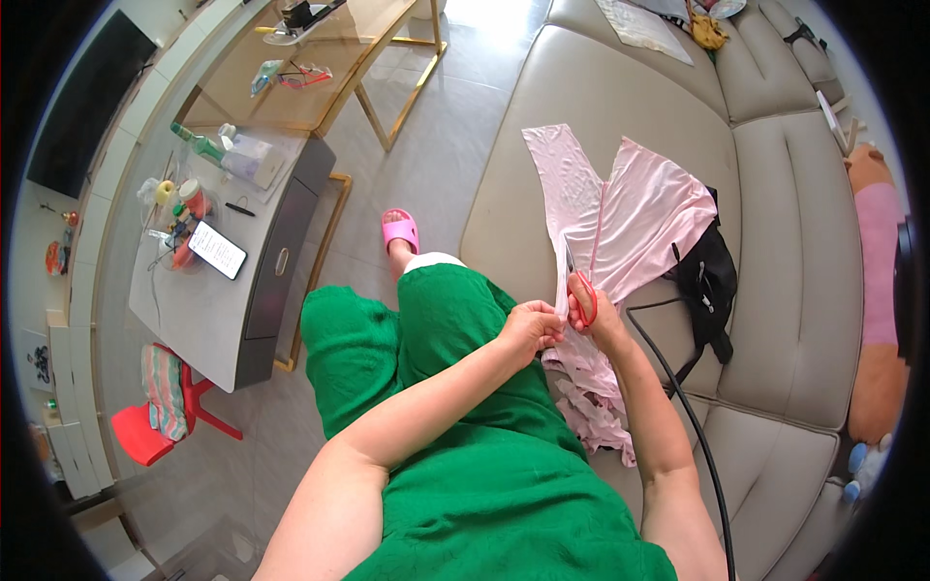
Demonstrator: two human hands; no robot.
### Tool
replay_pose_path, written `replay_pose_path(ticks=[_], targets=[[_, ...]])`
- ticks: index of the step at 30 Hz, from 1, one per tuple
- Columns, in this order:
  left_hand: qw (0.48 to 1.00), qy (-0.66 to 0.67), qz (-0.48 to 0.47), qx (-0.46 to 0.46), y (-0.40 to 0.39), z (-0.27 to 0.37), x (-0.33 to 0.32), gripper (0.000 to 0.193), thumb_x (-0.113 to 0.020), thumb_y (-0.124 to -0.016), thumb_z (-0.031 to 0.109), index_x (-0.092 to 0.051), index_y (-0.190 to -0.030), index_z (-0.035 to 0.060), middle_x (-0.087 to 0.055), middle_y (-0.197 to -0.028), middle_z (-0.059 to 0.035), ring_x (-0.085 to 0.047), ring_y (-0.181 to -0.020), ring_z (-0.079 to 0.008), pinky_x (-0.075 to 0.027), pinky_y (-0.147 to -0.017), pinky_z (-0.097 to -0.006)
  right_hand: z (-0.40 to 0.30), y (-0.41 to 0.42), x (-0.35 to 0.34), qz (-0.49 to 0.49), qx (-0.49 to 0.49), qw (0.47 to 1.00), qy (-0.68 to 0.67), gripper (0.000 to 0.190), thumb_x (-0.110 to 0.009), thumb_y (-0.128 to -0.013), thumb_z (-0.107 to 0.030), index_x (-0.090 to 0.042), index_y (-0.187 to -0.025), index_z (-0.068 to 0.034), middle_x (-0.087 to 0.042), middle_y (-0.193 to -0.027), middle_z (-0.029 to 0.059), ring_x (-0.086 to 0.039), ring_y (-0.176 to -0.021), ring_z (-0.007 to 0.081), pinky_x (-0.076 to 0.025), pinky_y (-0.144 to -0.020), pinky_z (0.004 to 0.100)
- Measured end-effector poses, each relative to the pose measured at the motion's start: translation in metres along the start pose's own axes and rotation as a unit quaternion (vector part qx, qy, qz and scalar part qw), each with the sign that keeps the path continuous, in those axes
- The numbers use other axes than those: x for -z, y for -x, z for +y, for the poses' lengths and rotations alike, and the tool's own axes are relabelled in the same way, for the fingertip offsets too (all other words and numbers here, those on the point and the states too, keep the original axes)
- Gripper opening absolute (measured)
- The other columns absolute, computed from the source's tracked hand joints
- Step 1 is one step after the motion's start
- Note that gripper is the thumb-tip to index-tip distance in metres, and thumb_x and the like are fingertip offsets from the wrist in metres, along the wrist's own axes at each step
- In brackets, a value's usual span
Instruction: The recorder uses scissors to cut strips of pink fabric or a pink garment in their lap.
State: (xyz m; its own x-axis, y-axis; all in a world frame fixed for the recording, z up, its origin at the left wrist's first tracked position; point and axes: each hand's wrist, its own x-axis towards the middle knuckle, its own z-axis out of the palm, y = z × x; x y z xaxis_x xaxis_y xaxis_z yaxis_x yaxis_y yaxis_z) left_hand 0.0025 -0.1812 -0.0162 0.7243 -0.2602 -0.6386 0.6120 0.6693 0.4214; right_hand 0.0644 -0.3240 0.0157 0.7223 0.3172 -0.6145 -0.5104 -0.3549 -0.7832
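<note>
A pale pink fabric garment (639, 210) lies spread on the beige sofa, split into two wide parts at its far end. My right hand (597, 312) holds red-handled scissors (590, 298), whose blades point away from me along the fabric. Just left of it, my left hand (534, 327) pinches the near end of a narrow pink strip of the cloth. How far apart the blades stand is hard to tell. Crumpled pink fabric strips (592, 414) lie beside my thigh, below my right hand.
Right of the cloth lies a black bag (708, 290), with a black cable (690, 407) running past my right forearm. On the left a coffee table (269, 210) carries a phone (218, 249), a green bottle (207, 149) and jars. A red chair (149, 436) stands near it.
</note>
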Motion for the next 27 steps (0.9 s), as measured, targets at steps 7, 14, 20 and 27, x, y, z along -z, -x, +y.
replay_pose_path(ticks=[7,14,20,27], targets=[[1.000,-0.006,-0.004,0.003,0.001,-0.002,0.001,0.017,-0.066,-0.076,-0.001,-0.051,-0.078,0.0078,-0.059,-0.068,-0.0052,-0.060,-0.055,-0.0159,-0.047,-0.051,-0.0239,-0.007,-0.010,0.002,-0.011,-0.044,0.998,-0.047,0.050,-0.046,-0.085,-0.063,-0.051,-0.073,-0.014,-0.049,-0.055,-0.0060,-0.046,-0.042,0.0039,-0.034,-0.039,0.0159],[1.000,-0.007,0.000,0.004,0.001,-0.004,0.000,0.015,-0.065,-0.075,0.000,-0.052,-0.077,0.0074,-0.059,-0.069,-0.0051,-0.059,-0.055,-0.0147,-0.047,-0.050,-0.0236,-0.015,-0.028,0.005,-0.006,-0.045,0.995,-0.085,0.055,-0.045,-0.085,-0.063,-0.051,-0.067,-0.011,-0.050,-0.053,-0.0038,-0.046,-0.039,0.0047,-0.033,-0.035,0.0174],[1.000,-0.017,-0.005,0.008,0.001,-0.003,0.000,0.014,-0.064,-0.076,0.000,-0.053,-0.078,0.0068,-0.059,-0.070,-0.0056,-0.059,-0.058,-0.0156,-0.049,-0.053,-0.0245,-0.018,-0.032,0.009,-0.044,-0.004,0.998,-0.041,0.049,-0.046,-0.086,-0.060,-0.050,-0.070,-0.014,-0.046,-0.052,-0.0057,-0.045,-0.042,0.0039,-0.029,-0.036,0.0157],[1.000,-0.023,-0.017,0.005,0.003,-0.005,0.000,0.014,-0.065,-0.076,0.000,-0.053,-0.076,0.0069,-0.058,-0.070,-0.0050,-0.059,-0.058,-0.0152,-0.049,-0.053,-0.0250,-0.037,-0.036,0.002,-0.024,-0.048,0.993,-0.104,0.051,-0.047,-0.085,-0.061,-0.051,-0.070,-0.012,-0.049,-0.054,-0.0037,-0.048,-0.042,0.0056,-0.035,-0.036,0.0162]])
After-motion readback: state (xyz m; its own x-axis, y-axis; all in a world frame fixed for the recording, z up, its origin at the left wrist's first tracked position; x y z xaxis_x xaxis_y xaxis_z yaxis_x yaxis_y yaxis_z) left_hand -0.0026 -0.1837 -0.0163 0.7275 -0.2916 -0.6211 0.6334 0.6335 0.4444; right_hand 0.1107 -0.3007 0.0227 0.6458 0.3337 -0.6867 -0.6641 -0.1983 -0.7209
